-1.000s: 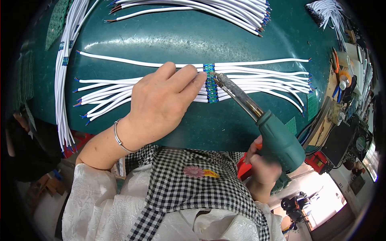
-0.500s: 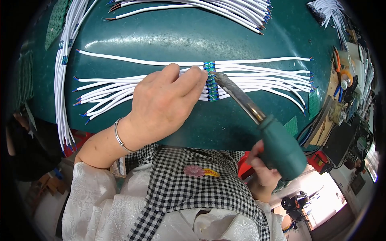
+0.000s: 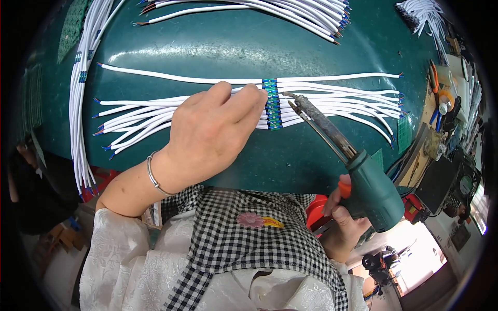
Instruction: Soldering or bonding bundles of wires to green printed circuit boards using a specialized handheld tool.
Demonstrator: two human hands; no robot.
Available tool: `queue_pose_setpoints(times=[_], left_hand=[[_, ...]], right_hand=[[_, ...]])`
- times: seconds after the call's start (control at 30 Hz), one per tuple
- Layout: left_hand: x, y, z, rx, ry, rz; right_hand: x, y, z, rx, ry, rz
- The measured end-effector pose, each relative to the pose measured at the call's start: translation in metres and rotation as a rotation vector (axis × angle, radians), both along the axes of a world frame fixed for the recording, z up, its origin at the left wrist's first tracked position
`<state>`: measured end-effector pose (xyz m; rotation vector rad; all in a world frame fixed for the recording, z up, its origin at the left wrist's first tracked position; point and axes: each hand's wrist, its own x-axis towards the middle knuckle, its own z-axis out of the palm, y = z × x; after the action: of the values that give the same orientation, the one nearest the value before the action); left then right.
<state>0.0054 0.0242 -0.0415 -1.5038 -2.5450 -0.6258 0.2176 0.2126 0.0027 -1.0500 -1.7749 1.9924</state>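
My left hand (image 3: 215, 129) is closed in a pinch at the left edge of a strip of small green circuit boards (image 3: 272, 111). A white cable (image 3: 238, 90) runs in under its fingers; the fingertips are partly hidden. White cables (image 3: 332, 78) with bare coloured wire ends stretch out on both sides of the strip. My right hand (image 3: 345, 220) grips a green soldering gun (image 3: 376, 192) with an orange-red trigger. The gun's dark tip points up and left, just right of the boards, above the cables. A thin metal tube lies along its barrel.
More white cables (image 3: 259, 6) lie at the table's far edge, with a finished-looking bundle (image 3: 78, 119) along the left. Another bundle (image 3: 423, 15) is at the far right. Orange-handled pliers (image 3: 434, 75), tape rolls and green board pieces (image 3: 404, 135) sit on the right.
The soldering gun has drawn back to the right, its tip off the boards, and the metal tube beside its barrel now shows. The left hand has stayed in place.
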Motion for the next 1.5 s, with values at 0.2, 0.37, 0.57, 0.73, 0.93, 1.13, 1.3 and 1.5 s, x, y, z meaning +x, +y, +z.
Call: queue_pose_setpoints(times=[0.2, 0.37, 0.57, 0.73, 0.93, 1.13, 1.3, 1.5], left_hand=[[0.000, 0.000, -0.003, 0.047, -0.030, 0.018], [-0.005, -0.004, -0.006, 0.090, -0.032, 0.073], [-0.008, 0.000, -0.003, 0.018, -0.081, 0.153], [-0.006, 0.004, -0.005, -0.030, -0.012, 0.192], [-0.002, 0.004, -0.007, -0.010, 0.031, 0.121], [-0.003, -0.001, -0.006, 0.080, 0.053, -0.038], [0.005, 0.002, -0.006, 0.109, 0.016, -0.058], [0.005, 0.003, -0.008, 0.098, -0.010, -0.054]], right_hand=[[0.008, 0.003, 0.002, -0.086, -0.023, 0.059], [0.012, 0.007, 0.003, -0.150, 0.004, 0.136], [0.002, -0.002, -0.004, -0.011, -0.019, -0.016], [-0.001, -0.001, -0.008, -0.011, 0.037, 0.002], [0.008, 0.016, -0.011, -0.130, 0.154, 0.164], [0.000, 0.010, -0.011, -0.046, 0.100, 0.103], [0.002, 0.009, -0.011, -0.087, 0.096, 0.102], [0.011, 0.015, -0.020, -0.055, 0.106, 0.184]])
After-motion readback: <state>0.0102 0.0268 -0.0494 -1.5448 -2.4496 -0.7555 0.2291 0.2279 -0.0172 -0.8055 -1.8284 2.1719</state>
